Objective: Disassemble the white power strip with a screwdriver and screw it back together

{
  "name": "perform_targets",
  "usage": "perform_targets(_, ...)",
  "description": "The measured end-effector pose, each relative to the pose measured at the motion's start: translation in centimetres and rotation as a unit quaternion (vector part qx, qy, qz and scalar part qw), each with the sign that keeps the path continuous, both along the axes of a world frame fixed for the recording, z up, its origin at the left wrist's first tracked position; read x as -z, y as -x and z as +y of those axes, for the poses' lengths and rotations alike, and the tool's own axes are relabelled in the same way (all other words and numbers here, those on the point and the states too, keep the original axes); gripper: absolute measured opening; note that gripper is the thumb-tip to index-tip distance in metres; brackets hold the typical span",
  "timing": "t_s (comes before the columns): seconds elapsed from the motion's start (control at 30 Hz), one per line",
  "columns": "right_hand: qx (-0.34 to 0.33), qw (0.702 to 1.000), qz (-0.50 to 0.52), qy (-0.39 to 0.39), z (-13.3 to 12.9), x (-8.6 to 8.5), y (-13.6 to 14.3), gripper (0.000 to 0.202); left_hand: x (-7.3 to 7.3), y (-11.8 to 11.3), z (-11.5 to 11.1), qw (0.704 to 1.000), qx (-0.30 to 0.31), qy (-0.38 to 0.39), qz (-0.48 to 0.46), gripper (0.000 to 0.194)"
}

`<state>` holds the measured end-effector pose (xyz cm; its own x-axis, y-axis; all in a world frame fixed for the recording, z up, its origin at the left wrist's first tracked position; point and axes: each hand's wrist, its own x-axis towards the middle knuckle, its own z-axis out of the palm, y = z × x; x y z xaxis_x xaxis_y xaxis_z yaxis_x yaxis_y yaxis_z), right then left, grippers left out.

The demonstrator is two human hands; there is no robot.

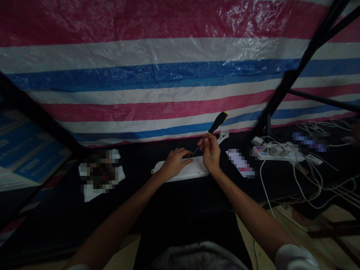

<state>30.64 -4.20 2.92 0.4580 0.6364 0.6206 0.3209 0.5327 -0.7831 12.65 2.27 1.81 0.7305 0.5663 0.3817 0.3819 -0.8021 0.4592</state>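
A long white power strip point(188, 172) lies with its screw-holed face up on the black bench. My left hand point(174, 164) rests on its left half, fingers reaching toward the far edge near the screwdriver's tip; whether they pinch anything is too small to tell. My right hand point(210, 153) is closed around the shaft of a screwdriver with a black and yellow handle point(218, 122). The handle sticks up and tilts to the right, while the shaft slants down left toward the strip's far edge. A white cable loop point(223, 136) lies behind my right hand.
On the black bench point(140, 195), a blurred item on white paper point(119, 174) lies left, a blurred packet point(240, 162) right. Farther right are another power strip point(278, 153) and tangled white cables. Dark metal bars rise at both sides before a striped sheet point(168, 82).
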Motion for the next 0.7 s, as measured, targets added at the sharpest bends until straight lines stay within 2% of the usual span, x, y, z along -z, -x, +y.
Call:
perform_targets(0.07, -0.004, 1.000, 0.014, -0.006, 0.0, -0.1, 0.1, 0.025, 0.1, -0.8, 0.2, 0.999, 0.011, 0.038, -0.022, 0.012)
perform_targets(0.13, 0.001, 0.999, 0.029, -0.014, 0.0, -0.2, 0.0, 0.025, 0.1, -1.3, 0.5, 0.998, 0.017, 0.057, -0.034, 0.015)
perform_targets(0.27, 0.034, 0.998, 0.050, -0.028, -0.5, -0.5, -0.6, 0.026, -0.1, -0.7, 1.8, 0.997, 0.014, 0.062, -0.040, 0.017)
perform_targets(0.47, -0.002, 1.000, -0.023, 0.020, -2.8, -0.5, -1.0, 0.028, 0.4, 0.5, 4.3, 0.997, -0.057, 0.059, 0.012, 0.014)
perform_targets(0.6, -0.010, 0.998, -0.048, 0.035, -4.2, 0.0, -0.6, 0.028, 0.9, -0.2, 5.1, 0.995, -0.069, 0.063, 0.043, 0.004)
perform_targets(0.7, -0.010, 0.998, -0.057, 0.040, -4.9, 0.2, -0.4, 0.028, 0.9, -0.9, 5.3, 0.993, -0.069, 0.066, 0.069, 0.005)
